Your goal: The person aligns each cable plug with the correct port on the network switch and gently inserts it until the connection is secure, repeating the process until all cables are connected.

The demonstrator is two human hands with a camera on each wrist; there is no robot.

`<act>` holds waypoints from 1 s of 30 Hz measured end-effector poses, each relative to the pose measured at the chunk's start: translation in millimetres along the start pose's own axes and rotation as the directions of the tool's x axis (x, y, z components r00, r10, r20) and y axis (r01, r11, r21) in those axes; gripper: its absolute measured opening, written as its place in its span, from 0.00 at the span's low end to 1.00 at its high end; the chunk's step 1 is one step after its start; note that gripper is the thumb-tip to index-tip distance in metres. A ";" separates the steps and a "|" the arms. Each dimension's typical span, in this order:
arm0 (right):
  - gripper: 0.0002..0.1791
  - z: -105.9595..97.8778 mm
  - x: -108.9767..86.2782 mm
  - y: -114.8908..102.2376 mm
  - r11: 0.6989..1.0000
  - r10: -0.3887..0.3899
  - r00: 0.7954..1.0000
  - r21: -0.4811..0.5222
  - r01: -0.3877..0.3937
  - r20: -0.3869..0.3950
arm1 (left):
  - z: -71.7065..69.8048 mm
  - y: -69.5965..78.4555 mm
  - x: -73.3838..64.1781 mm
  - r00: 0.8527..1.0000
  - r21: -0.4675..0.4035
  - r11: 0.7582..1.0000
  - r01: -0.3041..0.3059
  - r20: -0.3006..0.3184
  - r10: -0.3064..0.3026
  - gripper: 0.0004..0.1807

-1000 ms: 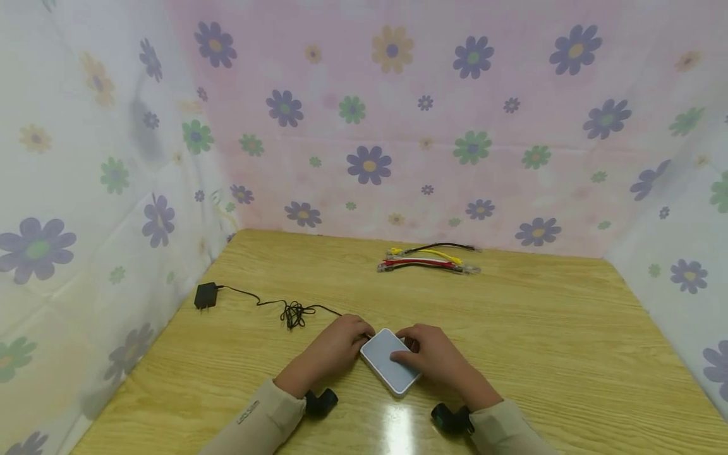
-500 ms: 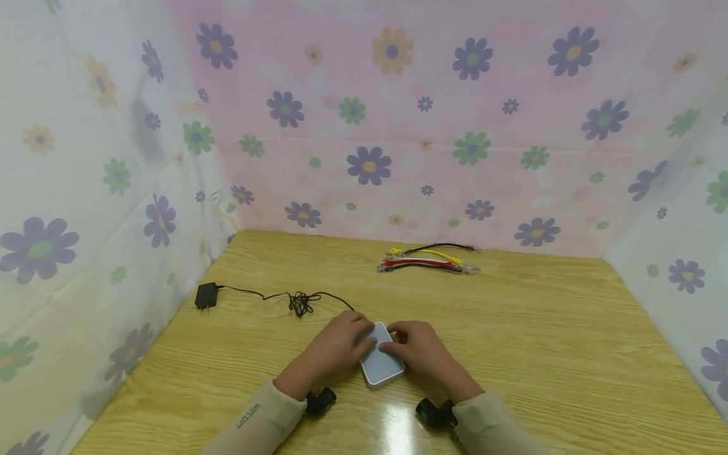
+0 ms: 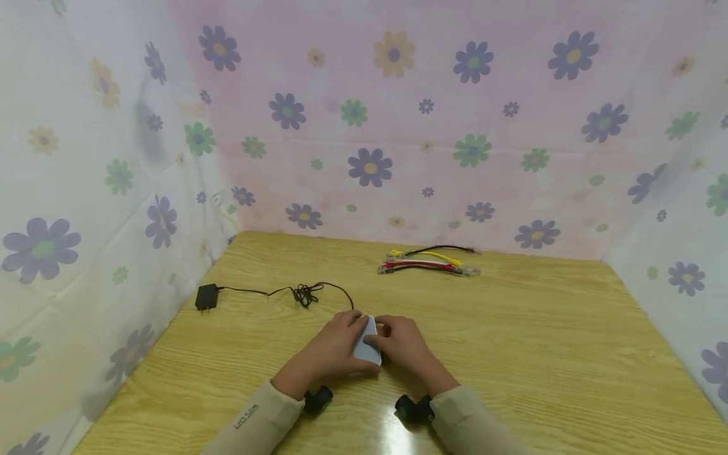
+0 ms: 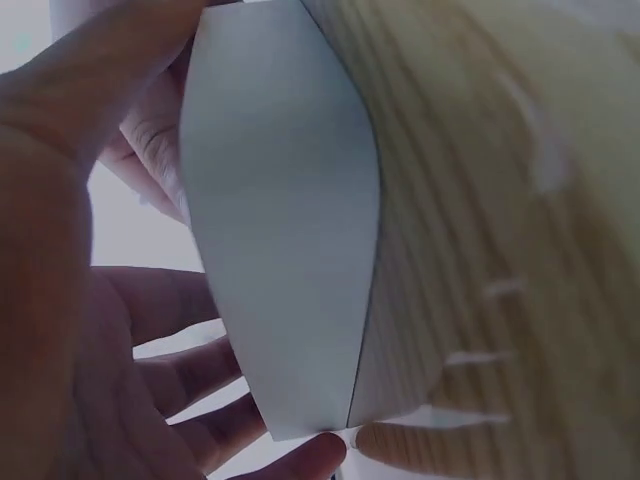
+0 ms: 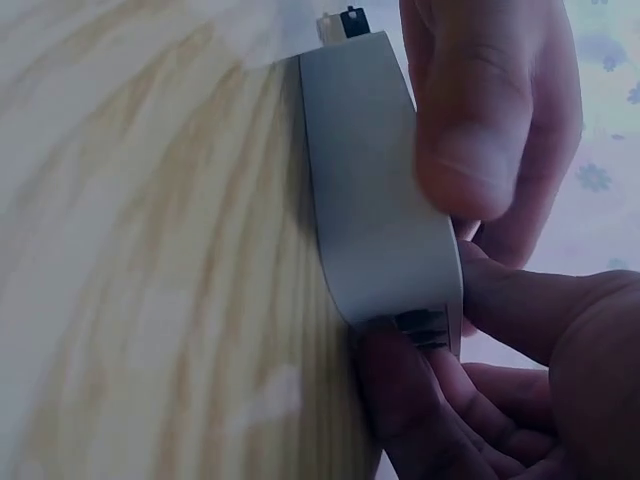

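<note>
A small flat white box (image 3: 366, 346) with a pale grey top lies between both hands on the wood-grain table. My left hand (image 3: 330, 347) grips it from the left, thumb along the near edge and fingers toward the far edge. With thumb on top and fingers at its far right corner, my right hand (image 3: 400, 341) holds the same box. In the right wrist view, fingertips press at dark port openings (image 5: 425, 325) in the box's end. A small black-and-pale piece (image 5: 350, 22) juts out beyond its other end. A thin black cable (image 3: 348, 294) runs up to my left fingers.
The cable leads through a tangled bundle (image 3: 306, 294) to a black plug-in power adapter (image 3: 206, 297) at the table's left edge. Several short network cables (image 3: 429, 260), black, yellow, white and red, lie at the back. Flower-printed cloth (image 3: 370, 126) surrounds the table.
The box has shifted left and slightly away from me, and turned. My right hand followed it left. My left hand now wraps further around it. The cable bundle moved right and back.
</note>
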State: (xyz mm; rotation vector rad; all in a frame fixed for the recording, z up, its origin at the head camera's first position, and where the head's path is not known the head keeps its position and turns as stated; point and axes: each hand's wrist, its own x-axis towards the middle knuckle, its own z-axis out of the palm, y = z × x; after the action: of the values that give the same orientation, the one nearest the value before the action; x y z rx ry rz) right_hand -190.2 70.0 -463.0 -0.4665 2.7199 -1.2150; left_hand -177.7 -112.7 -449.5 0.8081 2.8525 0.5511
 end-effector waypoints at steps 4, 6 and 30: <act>0.28 6.3 6.3 -3.6 1.000 0.002 1.000 0.001 -0.002 -0.015 | -1.1 -4.6 -2.0 1.000 -0.020 1.000 0.019 0.005 -0.019 0.56; 0.28 8.7 9.7 -5.5 1.000 0.018 1.000 0.017 -0.018 -0.014 | -1.9 -7.4 -2.5 0.999 -0.033 0.999 0.037 0.010 -0.037 0.57; 0.22 31.1 46.1 -20.7 0.957 0.084 0.996 0.279 -0.075 -0.018 | -14.2 -55.5 15.4 0.995 -0.192 0.977 0.091 0.067 -0.080 0.54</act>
State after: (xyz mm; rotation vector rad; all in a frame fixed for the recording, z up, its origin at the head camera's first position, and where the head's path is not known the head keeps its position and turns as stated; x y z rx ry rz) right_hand -221.6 19.9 -467.9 -0.3029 2.5053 -1.5613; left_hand -220.6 -152.8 -457.7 0.6542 2.7109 0.7675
